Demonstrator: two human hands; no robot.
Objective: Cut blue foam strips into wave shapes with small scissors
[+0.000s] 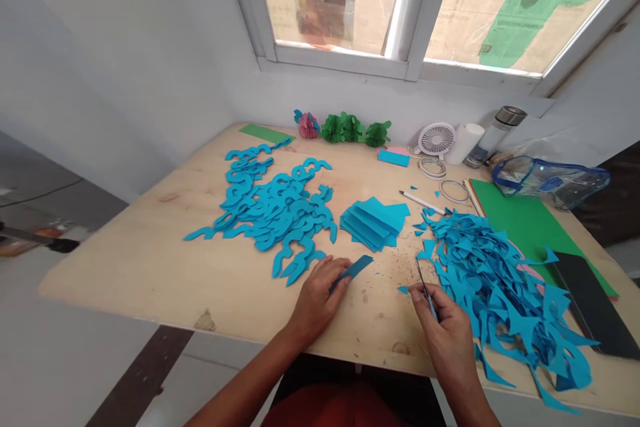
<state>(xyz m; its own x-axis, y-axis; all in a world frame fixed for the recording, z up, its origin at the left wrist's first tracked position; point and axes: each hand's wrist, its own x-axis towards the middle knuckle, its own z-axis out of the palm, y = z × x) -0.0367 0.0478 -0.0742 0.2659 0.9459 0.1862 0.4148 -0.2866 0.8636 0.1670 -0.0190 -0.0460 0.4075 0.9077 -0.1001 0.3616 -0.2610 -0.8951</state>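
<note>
My left hand [323, 297] pinches a folded strip of blue paper [359, 267] near the table's front edge. In my right hand [443, 320] is a pair of scissors [424, 287], its blades pointing away from me and apart from the strip. Just beyond my left hand lies a stack of folded blue paper [375, 221]. A heap of cut, curved blue paper pieces [280, 207] spreads at the left. Blue paper scraps [490, 273] are piled beside and beyond my right hand.
Green paper [520, 213], a dark phone [597, 300] and a clear pouch [555, 180] lie at the right. Along the back stand paper ornaments [343, 127], a small fan [437, 140] and a bottle [495, 137]. A white pen [423, 202] and tape rolls [432, 167] lie mid-table.
</note>
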